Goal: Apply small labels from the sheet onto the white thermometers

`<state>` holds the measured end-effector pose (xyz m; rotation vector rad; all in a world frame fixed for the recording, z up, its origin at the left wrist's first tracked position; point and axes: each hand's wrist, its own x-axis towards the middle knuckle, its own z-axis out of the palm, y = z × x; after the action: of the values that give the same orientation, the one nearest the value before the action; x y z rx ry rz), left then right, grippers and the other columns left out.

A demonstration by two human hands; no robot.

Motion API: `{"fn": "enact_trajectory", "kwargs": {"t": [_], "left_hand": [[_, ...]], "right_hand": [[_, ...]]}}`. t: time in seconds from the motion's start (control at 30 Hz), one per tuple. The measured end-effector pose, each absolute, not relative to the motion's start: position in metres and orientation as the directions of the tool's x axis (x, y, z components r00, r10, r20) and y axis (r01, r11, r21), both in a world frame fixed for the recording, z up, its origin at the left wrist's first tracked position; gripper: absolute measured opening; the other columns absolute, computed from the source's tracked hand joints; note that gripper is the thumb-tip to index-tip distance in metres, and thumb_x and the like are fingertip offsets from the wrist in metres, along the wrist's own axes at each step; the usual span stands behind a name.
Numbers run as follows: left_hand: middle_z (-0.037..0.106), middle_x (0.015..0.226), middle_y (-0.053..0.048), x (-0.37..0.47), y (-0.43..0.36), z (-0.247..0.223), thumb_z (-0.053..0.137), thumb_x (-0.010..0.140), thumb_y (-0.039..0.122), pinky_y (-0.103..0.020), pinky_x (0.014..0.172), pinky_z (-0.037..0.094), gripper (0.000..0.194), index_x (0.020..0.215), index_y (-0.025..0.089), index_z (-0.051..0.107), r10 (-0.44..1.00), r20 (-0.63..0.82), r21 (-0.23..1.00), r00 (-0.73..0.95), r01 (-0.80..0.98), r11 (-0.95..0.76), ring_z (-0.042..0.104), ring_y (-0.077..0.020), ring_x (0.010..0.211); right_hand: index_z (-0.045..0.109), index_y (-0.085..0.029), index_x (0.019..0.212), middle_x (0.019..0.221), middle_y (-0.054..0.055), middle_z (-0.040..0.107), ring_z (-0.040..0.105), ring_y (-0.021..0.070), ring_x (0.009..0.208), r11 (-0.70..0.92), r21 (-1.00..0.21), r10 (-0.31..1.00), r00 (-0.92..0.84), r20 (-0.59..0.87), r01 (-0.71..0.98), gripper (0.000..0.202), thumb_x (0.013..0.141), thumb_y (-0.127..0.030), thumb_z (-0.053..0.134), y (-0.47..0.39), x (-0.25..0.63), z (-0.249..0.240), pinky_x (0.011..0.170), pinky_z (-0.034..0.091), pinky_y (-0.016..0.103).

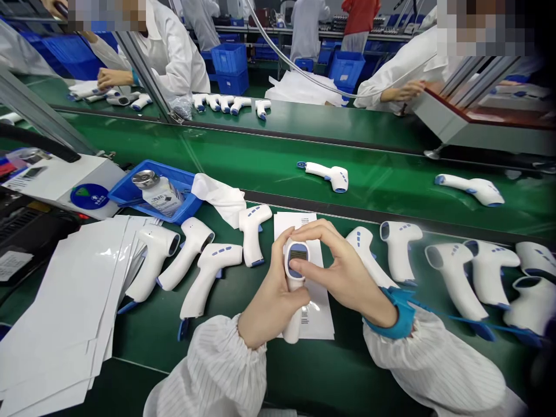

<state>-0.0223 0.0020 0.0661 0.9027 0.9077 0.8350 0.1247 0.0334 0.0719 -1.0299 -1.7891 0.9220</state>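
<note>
A white and blue handheld thermometer (294,333) is held upright at the centre, its small screen facing me. My left hand (271,301) wraps round its body from the left. My right hand (343,269) grips its top, with the thumb on the screen's edge. Beneath them lies a printed white sheet (321,313). Several similar thermometers lie on the green table on both sides, among them one (211,272) to the left and one (398,249) to the right. A blue band is round my right wrist.
A blue tray (186,209) holds a metal-capped bottle. White papers (56,307) are stacked at the left. Two thermometers lie on the green belt (260,156) beyond. Across it, people in white work near more thermometers and a tilted box (486,130).
</note>
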Motion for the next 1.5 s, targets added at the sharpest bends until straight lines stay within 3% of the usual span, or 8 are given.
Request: {"fn": "enact_trajectory", "kwargs": {"t": [0.17,0.37,0.53,0.7,0.93,1.1,1.37,1.5], "left_hand": [[0.037,0.143,-0.006,-0.017,0.003,0.070,0.050,0.071,-0.002,-0.032,0.085,0.045,0.093,0.148,0.032,0.011,0.872,-0.286,0.897,0.397,-0.210,0.389,0.053,-0.0193,0.107],[0.035,0.147,-0.005,-0.019,0.005,0.066,0.052,0.073,0.001,-0.036,0.091,0.046,0.089,0.147,0.034,0.015,0.882,-0.309,0.907,0.356,-0.168,0.386,0.052,-0.0231,0.116],[0.049,0.129,-0.005,-0.021,0.004,0.065,0.052,0.076,0.003,-0.036,0.085,0.051,0.084,0.145,0.037,0.019,0.891,-0.314,0.915,0.328,-0.145,0.376,0.058,-0.0232,0.107],[0.043,0.138,-0.010,-0.019,0.007,0.062,0.062,0.073,0.004,-0.038,0.095,0.050,0.093,0.148,0.028,0.012,0.932,-0.207,0.948,0.297,-0.176,0.266,0.055,-0.0262,0.117],[0.051,0.118,-0.004,-0.027,0.014,0.066,0.068,0.073,0.009,-0.038,0.090,0.051,0.105,0.150,0.039,0.004,0.896,-0.267,0.855,0.356,-0.341,0.390,0.057,-0.0231,0.107],[0.054,0.101,0.001,-0.031,0.019,0.076,0.055,0.088,0.021,-0.026,0.067,0.050,0.074,0.144,0.051,0.017,0.844,-0.375,0.701,0.384,-0.478,0.529,0.059,-0.0147,0.081],[0.051,0.086,0.004,-0.037,0.016,0.076,0.050,0.091,0.020,-0.026,0.064,0.050,0.070,0.143,0.053,0.017,0.831,-0.360,0.688,0.424,-0.481,0.543,0.054,-0.0107,0.065],[0.053,0.094,0.003,-0.037,0.016,0.072,0.052,0.091,0.023,-0.029,0.066,0.050,0.069,0.144,0.052,0.018,0.842,-0.339,0.701,0.420,-0.485,0.524,0.055,-0.0122,0.068]], "right_hand": [[0.066,-0.022,0.084,0.089,0.001,0.068,0.063,0.0163,0.087,0.383,-0.884,0.922,-0.167,0.349,0.268,0.007,0.088,-0.018,0.063,0.039,0.120,0.068,0.079,0.050,0.032],[0.065,-0.024,0.091,0.097,0.001,0.067,0.062,0.0170,0.095,0.280,-0.933,0.956,-0.155,0.249,0.228,0.003,0.089,-0.022,0.062,0.039,0.120,0.065,0.085,0.049,0.033],[0.050,-0.029,0.122,0.129,0.003,0.053,0.048,0.0200,0.125,0.061,-0.985,0.942,-0.335,0.003,0.164,0.040,0.085,-0.026,0.065,0.034,0.122,0.065,0.110,0.037,0.040],[0.032,-0.030,0.139,0.147,0.007,0.035,0.040,0.0253,0.134,-0.190,-0.973,0.908,-0.353,-0.224,0.127,0.085,0.070,-0.038,0.081,0.029,0.121,0.061,0.113,0.034,0.043],[0.030,-0.027,0.143,0.132,0.010,0.050,0.052,0.0244,0.119,-0.454,-0.888,0.715,-0.623,-0.317,-0.070,0.077,0.081,-0.056,0.066,0.015,0.126,0.066,0.102,0.042,0.042],[0.011,-0.033,0.149,0.107,0.003,0.059,0.059,0.0197,0.100,-0.525,-0.847,0.705,-0.599,-0.379,-0.082,0.093,0.081,-0.036,0.074,0.002,0.124,0.063,0.092,0.048,0.040],[0.011,-0.034,0.148,0.102,0.001,0.059,0.060,0.0180,0.093,-0.563,-0.823,0.705,-0.561,-0.435,-0.069,0.093,0.081,-0.031,0.075,0.001,0.115,0.067,0.091,0.049,0.042],[0.012,-0.034,0.148,0.104,0.003,0.058,0.060,0.0195,0.095,-0.549,-0.834,0.714,-0.553,-0.430,-0.061,0.093,0.080,-0.033,0.075,-0.003,0.112,0.068,0.092,0.050,0.044]]}}
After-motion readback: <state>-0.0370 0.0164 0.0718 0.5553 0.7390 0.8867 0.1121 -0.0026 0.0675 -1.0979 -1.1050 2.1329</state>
